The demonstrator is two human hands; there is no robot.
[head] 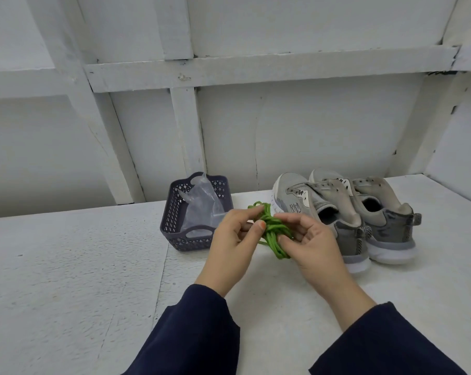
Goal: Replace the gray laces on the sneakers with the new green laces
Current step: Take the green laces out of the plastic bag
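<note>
Both hands, left hand (233, 236) and right hand (311, 243), pinching bundled green laces (272, 228), left of laceless gray sneakers (345, 212), purple basket (175, 220) farther left, white tabletop (66, 266)

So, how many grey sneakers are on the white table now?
2. One grey mesh sneaker stands right of the bundle of green laces; the second grey mesh sneaker stands against it, further right. None seems hidden.

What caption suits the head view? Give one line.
Left hand and right hand grip bundled green laces beside gray sneakers and a basket.
</note>
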